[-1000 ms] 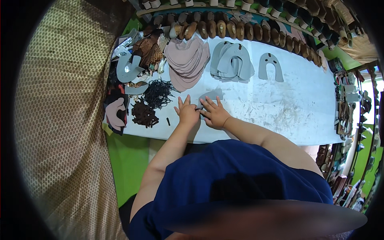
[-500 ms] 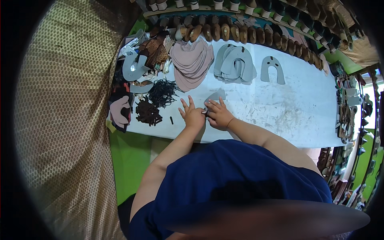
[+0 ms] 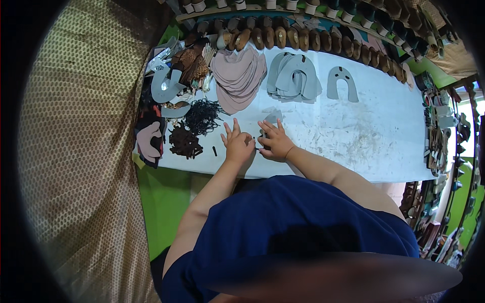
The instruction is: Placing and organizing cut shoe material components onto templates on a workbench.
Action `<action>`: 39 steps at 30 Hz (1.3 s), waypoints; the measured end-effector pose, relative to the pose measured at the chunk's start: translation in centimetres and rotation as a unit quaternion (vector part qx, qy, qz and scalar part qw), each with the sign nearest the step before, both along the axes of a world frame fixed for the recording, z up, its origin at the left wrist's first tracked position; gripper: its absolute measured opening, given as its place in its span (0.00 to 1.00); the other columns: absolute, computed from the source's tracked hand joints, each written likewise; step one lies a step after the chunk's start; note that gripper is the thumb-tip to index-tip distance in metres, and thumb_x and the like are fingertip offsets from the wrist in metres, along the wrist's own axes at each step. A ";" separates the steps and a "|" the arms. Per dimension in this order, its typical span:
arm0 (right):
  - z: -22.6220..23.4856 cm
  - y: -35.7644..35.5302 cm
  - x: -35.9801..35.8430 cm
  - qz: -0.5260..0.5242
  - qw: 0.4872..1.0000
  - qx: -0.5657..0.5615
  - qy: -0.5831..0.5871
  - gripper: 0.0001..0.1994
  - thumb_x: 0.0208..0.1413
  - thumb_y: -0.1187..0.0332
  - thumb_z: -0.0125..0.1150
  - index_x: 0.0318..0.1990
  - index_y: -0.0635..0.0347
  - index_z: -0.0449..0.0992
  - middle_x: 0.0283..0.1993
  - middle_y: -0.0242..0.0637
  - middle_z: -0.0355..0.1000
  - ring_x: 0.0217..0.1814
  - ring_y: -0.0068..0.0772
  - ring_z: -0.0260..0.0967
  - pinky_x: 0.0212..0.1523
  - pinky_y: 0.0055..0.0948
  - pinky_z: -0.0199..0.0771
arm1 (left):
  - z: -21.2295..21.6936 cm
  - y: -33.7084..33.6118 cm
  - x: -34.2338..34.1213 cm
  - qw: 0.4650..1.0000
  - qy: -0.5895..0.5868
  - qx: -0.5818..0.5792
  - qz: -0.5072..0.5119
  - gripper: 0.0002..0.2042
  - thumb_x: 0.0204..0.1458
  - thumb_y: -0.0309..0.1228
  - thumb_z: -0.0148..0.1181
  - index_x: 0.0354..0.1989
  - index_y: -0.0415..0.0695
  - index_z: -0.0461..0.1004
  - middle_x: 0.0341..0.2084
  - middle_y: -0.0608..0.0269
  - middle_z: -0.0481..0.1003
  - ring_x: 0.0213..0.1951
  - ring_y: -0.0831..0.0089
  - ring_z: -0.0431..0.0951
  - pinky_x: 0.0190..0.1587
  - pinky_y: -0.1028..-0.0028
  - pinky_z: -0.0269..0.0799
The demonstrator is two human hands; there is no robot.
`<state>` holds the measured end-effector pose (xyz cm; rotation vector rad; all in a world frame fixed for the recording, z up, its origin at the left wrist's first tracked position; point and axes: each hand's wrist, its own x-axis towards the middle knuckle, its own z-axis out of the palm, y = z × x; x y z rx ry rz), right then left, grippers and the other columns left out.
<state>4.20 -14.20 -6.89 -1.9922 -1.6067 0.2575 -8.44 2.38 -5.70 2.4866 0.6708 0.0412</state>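
My left hand [image 3: 238, 145] is just above the near part of the white table, thumb and forefinger pinched together and the other fingers raised. Whatever is in that pinch is too small to make out. Close beside it, my right hand [image 3: 275, 142] grips a grey shoe-upper piece [image 3: 274, 116], which it mostly covers. A small dark bit shows by its fingertips. To the left lie one short dark strip [image 3: 214, 151], a pile of dark brown strips [image 3: 185, 142] and a heap of thin black straps [image 3: 203, 117].
Stacked pink pieces [image 3: 240, 101] and stacked grey U-shaped pieces [image 3: 283, 92] lie beyond my hands. One grey U-shaped piece with dark tabs [image 3: 332, 90] lies farther right. Brown shoe lasts [image 3: 293, 38] line the back edge. A patterned curtain [image 3: 86, 151] hangs at left.
My hands have come apart a little: the left has shifted slightly left, leaving a narrow gap between the fingertips. The right hand stays over the grey piece. The view has shifted slightly.
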 end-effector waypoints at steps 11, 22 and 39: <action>-0.1 0.1 -0.3 -0.006 1.000 0.002 -0.015 0.27 0.48 0.58 0.66 0.58 0.49 0.72 0.74 0.47 0.51 0.77 0.52 0.46 0.73 0.68 0.29 | 0.3 0.7 2.2 0.997 0.074 0.021 0.001 0.05 0.46 0.38 0.67 0.29 0.56 0.86 0.75 0.50 0.45 0.75 0.39 0.31 0.67 0.32 0.26; -1.0 0.1 -0.2 -0.030 0.999 -0.009 -0.020 0.36 0.52 0.59 0.65 0.69 0.49 0.60 0.75 0.43 0.49 0.78 0.45 0.44 0.75 0.64 0.29 | -0.8 1.4 1.4 0.999 0.003 -0.005 0.035 0.02 0.46 0.34 0.68 0.26 0.53 0.84 0.74 0.55 0.51 0.75 0.48 0.41 0.68 0.33 0.27; -0.7 0.3 -0.1 -0.029 1.000 -0.009 -0.005 0.38 0.51 0.61 0.64 0.70 0.51 0.56 0.75 0.44 0.50 0.78 0.47 0.46 0.75 0.63 0.30 | -1.3 1.9 2.0 0.998 -0.028 0.041 0.029 0.01 0.47 0.28 0.66 0.28 0.49 0.82 0.72 0.56 0.56 0.74 0.47 0.46 0.68 0.34 0.30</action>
